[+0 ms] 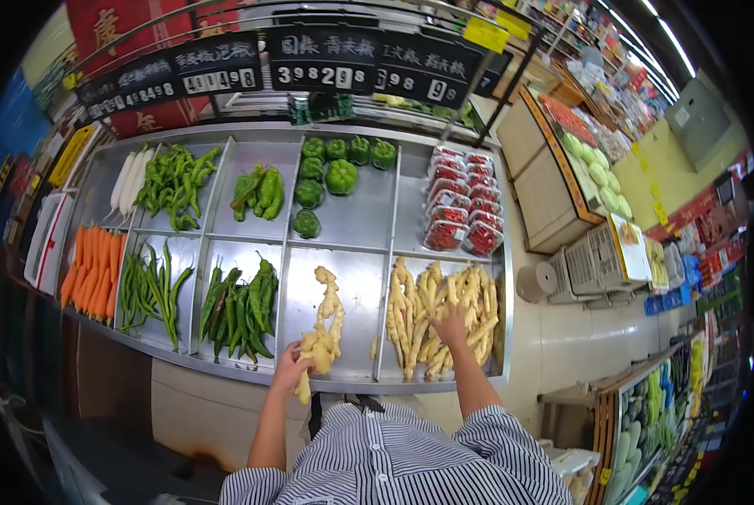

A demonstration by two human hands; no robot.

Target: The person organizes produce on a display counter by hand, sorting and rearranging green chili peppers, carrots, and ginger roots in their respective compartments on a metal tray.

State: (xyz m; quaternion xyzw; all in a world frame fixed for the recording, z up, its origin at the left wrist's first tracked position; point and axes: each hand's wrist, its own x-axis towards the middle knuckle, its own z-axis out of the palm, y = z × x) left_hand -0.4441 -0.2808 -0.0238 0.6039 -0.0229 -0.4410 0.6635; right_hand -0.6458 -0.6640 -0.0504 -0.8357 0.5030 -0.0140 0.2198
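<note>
The left grip (290, 368) is holding knobbly ginger (303, 386), whose end is hanging beneath it and risking a fall if that hold is loosening, while the right grip (453, 326) is resting over piled ginger (431, 295), its hold unclear

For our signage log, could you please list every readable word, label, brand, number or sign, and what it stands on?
"398 298": middle black price board.
"98": right black price board; preceding digit unclear.
Too blurred: all boards' handwriting, left price board digits, red banner, yellow sign.
</note>
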